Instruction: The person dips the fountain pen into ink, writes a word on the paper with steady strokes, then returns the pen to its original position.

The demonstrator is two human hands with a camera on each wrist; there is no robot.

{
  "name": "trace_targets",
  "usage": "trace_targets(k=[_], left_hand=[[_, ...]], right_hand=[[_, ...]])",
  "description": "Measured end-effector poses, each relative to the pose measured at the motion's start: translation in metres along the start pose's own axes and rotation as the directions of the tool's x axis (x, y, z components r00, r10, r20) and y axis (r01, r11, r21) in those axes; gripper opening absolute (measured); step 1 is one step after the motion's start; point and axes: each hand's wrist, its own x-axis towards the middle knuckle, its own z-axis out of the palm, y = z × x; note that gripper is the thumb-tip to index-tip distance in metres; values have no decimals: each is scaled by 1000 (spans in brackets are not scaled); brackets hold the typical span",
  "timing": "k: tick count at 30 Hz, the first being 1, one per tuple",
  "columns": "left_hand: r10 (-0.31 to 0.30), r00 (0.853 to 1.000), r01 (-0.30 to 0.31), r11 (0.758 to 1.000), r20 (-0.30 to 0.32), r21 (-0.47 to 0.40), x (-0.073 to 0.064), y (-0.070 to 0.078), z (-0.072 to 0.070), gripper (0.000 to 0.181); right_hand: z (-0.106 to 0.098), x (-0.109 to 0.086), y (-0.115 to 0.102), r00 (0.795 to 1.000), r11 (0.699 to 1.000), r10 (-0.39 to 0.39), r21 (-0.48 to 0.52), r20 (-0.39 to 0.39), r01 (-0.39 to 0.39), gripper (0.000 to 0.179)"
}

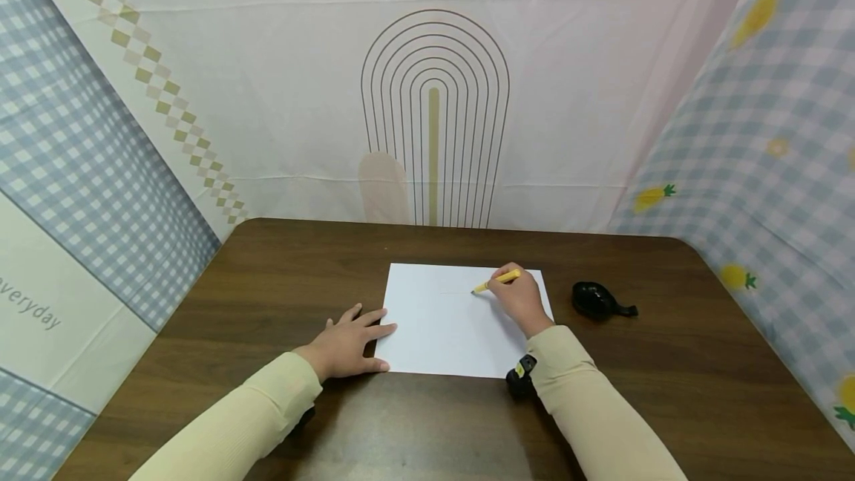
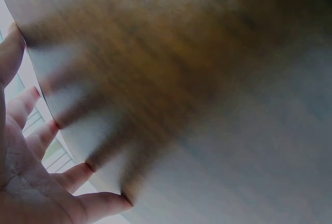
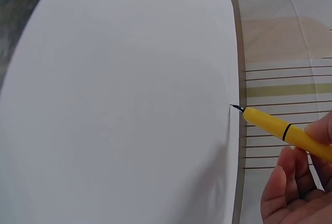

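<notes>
A white sheet of paper (image 1: 441,332) lies on the brown table. My right hand (image 1: 519,301) pinches a yellow fountain pen (image 1: 505,277) over the sheet's upper right part. In the right wrist view, the dark nib of the pen (image 3: 264,120) touches the paper (image 3: 119,99). A faint thin line (image 1: 456,292) runs leftward from near the tip. My left hand (image 1: 349,344) rests at the sheet's left edge with fingers spread, some fingertips on the paper. The left wrist view shows that hand (image 2: 36,182) from the palm side, fingertips against the table surface.
A glossy black object with a rounded body and narrow neck (image 1: 594,300) lies on the table (image 1: 300,266) to the right of the paper. Behind the table hangs a pale patterned cloth (image 1: 280,95), with blue checked cloth (image 1: 755,169) at the right side.
</notes>
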Motion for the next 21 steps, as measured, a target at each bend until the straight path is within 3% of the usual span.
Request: trace_targets(k=[21], left_hand=[[-13,1000,13,1000,-4,2,3,-3,4,66]], right_hand=[[-14,2,6,999,999,45,-11,8,-45,15]])
